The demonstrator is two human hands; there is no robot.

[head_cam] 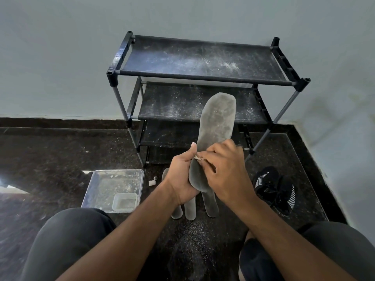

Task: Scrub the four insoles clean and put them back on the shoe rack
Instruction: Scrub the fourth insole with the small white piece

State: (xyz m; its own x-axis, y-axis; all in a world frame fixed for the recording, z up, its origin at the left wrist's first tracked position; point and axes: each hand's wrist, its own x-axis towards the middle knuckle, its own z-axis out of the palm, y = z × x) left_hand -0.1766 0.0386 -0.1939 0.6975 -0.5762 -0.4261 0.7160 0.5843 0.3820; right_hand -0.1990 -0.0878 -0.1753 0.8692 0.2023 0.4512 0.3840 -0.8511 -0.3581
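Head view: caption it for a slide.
Left hand holds a grey insole; right hand scrubs it.

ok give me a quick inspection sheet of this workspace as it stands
surface: dark speckled floor, pale grit scattered in front of the knees
job's things: one grey insole held up; three more insoles lying on the floor under the hands; shoe rack dusty, no insoles on its shelves
clutter: clear tray with a small tub inside; black shoes at right; small white bit by the tray
grippers: left hand grips the insole's heel end; right hand pinches a small scrubber against it
cables: nothing seen
surroundings: plain grey wall, floor corner at right
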